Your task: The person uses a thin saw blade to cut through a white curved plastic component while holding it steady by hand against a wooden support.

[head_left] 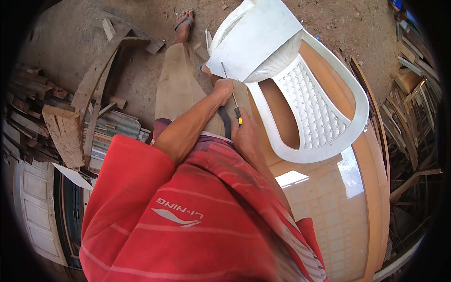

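My right hand (245, 135) is closed round the black-and-yellow handle of a screwdriver (239, 118). Its thin shaft runs away from me toward my left hand (224, 90), whose fingers are closed around it. Beyond the left fist a thin dark rod (223, 69) sticks out over the near edge of a white board (260, 37). I cannot make out whether this rod is the same shaft. The board rests on the seat of a white plastic chair (354, 101). A dark curved strap (224, 123) lies between my forearms, against my tan trousers (176, 87).
A wooden panel with a glossy pane (329, 225) lies under and beside the chair back. Scrap wood is heaped at the right (399, 122). Curved timbers (96, 87), corrugated sheets (112, 134) and a white panelled door (40, 211) are on the left. Sandalled feet (184, 22) stand on dirt.
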Available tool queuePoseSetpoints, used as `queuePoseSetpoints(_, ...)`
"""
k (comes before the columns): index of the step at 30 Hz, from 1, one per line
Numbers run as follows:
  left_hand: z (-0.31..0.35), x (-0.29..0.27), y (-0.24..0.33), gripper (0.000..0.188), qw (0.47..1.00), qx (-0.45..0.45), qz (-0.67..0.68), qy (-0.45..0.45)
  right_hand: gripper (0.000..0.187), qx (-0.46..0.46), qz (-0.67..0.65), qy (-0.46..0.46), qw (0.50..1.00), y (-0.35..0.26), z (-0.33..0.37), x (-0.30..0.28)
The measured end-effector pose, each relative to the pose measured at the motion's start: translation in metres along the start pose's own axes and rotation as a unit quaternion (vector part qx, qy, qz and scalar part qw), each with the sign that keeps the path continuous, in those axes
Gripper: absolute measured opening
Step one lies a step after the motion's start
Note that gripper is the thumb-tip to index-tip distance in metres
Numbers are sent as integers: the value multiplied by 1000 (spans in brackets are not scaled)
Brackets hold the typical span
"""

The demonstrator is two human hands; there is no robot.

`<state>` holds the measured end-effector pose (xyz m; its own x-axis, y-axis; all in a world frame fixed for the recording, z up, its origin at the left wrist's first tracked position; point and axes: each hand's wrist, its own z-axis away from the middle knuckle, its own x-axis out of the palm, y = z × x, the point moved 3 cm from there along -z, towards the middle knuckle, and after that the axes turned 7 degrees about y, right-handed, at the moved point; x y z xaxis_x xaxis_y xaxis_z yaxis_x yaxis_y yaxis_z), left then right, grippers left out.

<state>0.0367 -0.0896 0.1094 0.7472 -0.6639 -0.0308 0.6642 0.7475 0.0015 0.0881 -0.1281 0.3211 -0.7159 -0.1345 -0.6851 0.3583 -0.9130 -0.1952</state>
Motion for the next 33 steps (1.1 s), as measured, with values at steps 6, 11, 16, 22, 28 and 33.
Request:
queuePoseSetpoints(6,-78,13,-64,36,963,232,-137,-5,47,247,-309,-8,918,27,9,34)
queuePoseSetpoints(11,-30,7,-17,28,969,125,-212,-21,48,266,-320,-27,909,18,3,14)
queuePoseSetpoints(16,8,-9,10,40,997,23,-67,-21,46,37,-64,-10,997,-10,1,-8)
queuePoseSetpoints(22,13,-8,14,41,997,-28,-75,-8,49,108,-157,16,982,3,1,3)
queuePoseSetpoints(28,-15,-5,-9,40,994,74,-75,-12,48,257,-326,-28,909,10,5,15)
queuePoseSetpoints(33,13,-11,11,41,998,10,-56,-8,49,355,-504,-23,787,17,5,22)
